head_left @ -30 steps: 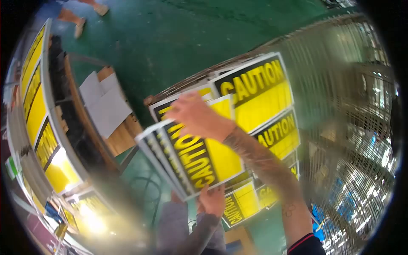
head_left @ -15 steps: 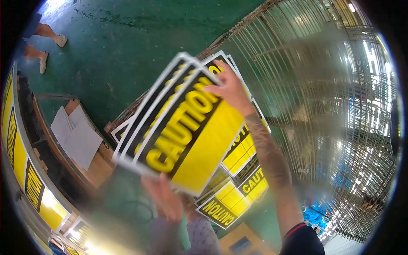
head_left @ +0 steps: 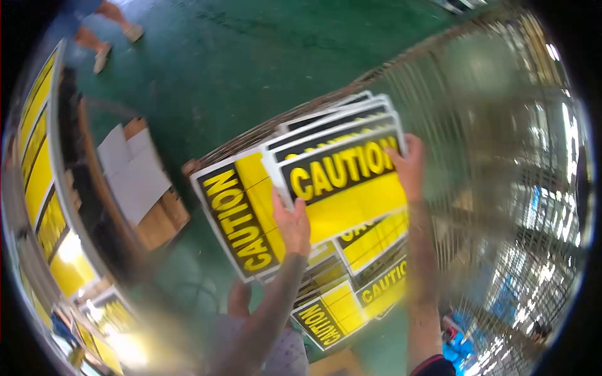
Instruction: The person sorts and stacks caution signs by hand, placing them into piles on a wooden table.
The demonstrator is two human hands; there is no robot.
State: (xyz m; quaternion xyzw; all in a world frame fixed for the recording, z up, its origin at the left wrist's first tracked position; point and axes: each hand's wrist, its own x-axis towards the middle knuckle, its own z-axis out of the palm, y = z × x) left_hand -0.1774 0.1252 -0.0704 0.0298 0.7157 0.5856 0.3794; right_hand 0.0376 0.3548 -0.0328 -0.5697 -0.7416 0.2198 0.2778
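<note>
Between my two hands is a fanned stack of yellow and black caution signs (head_left: 348, 213). My left hand (head_left: 293, 227) grips the stack at its left edge, thumb on the front face. At the right edge my right hand (head_left: 411, 168) is closed on the signs, its thumb over the printed lettering. Under the stack, on the left, lies another caution sign (head_left: 227, 203) turned sideways. More caution signs (head_left: 335, 316) lie lower down, partly covered by the held stack and my arms.
A wire rack (head_left: 476, 125) extends along the right side. On the left, a long surface carries a row of caution signs (head_left: 53, 225). White sheets (head_left: 141, 182) lie on cardboard beside it. Another person's legs (head_left: 94, 41) are at the upper left on the green floor (head_left: 251, 56).
The held stack has turned from a steep slant to nearly level and moved right. My left hand has gone from below the stack to its left edge, uncovering the sideways sign.
</note>
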